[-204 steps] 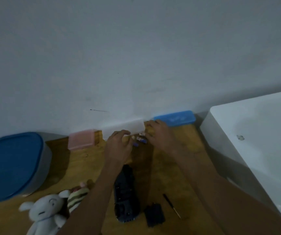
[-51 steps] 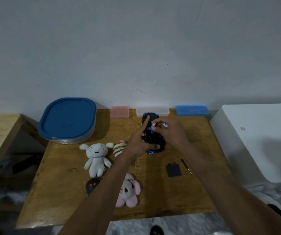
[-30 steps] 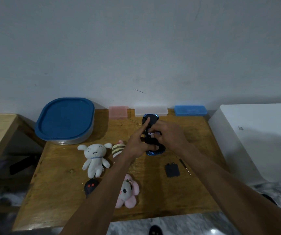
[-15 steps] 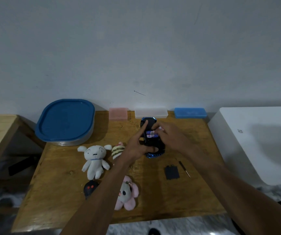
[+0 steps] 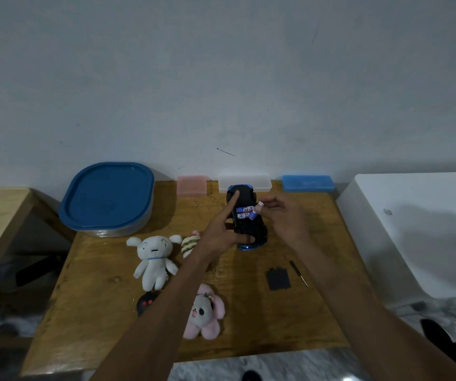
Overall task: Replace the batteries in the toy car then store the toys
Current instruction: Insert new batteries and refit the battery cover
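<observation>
The brown wooden counter (image 5: 106, 320) stands against a grey wall. At its back left sits a big container with a blue lid (image 5: 107, 198). To the right of the counter is a big white box (image 5: 419, 229). Along the wall lie three flat plastic boxes: a pink one (image 5: 192, 185), a clear white one (image 5: 244, 182) and a blue one (image 5: 308, 183).

The black and blue toy car (image 5: 249, 224) lies upside down in the middle of the counter, near the back. The left hand (image 5: 222, 232) holds the car, with its first finger stretched out along the left side and its thumb pressed on the near end. Two batteries with blue and white labels (image 5: 244, 213) lie side by side in the open space in the car's belly. The right hand (image 5: 284, 218) is just to the right of the car, with its fingers curled and its fingertips at the right end of the batteries. It seems to pinch something small and white there, but it is too small to tell.

Half a second ago the right hand lay over the batteries. Now it has pulled back to the right, so both batteries show.

A white plush bunny (image 5: 152, 259), a pink and grey plush (image 5: 203, 314), a small striped plush (image 5: 189, 243) and a small black plush with red eyes (image 5: 145, 302) lie on the left part. The black square battery cover (image 5: 278, 279) and a thin screwdriver (image 5: 298, 273) lie to the right.
</observation>
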A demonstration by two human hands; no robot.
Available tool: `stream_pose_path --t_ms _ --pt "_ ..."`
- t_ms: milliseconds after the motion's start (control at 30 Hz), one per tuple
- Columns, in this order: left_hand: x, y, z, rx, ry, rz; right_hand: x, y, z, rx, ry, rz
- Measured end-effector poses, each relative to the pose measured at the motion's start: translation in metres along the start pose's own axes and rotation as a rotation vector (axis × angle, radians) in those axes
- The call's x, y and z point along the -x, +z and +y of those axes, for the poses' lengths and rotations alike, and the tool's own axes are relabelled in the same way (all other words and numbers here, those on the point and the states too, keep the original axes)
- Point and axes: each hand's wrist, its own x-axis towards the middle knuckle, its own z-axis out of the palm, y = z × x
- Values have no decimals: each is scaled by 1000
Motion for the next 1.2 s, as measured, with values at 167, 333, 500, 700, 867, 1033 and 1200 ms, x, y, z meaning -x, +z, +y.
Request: stream_pose_path --t_ms 167,333,500,700,867,1033,1200 --pt "2 -3 4 6 -4 7 6 5 11 58 51 49" --pt "1 -3 6 6 3 22 9 12 18 101 52 127" --pt "3 1 5 -3 26 15 15 22 29 86 35 130" --pt "2 3 5 19 21 20 14 25 33 109 24 146" --pt "2 5 6 44 27 40 10 25 34 213 10 134" --pt "1 12 7 61 43 77 6 19 27 448 -87 99" --pt "0 17 13 35 24 46 1 8 21 446 -13 53"
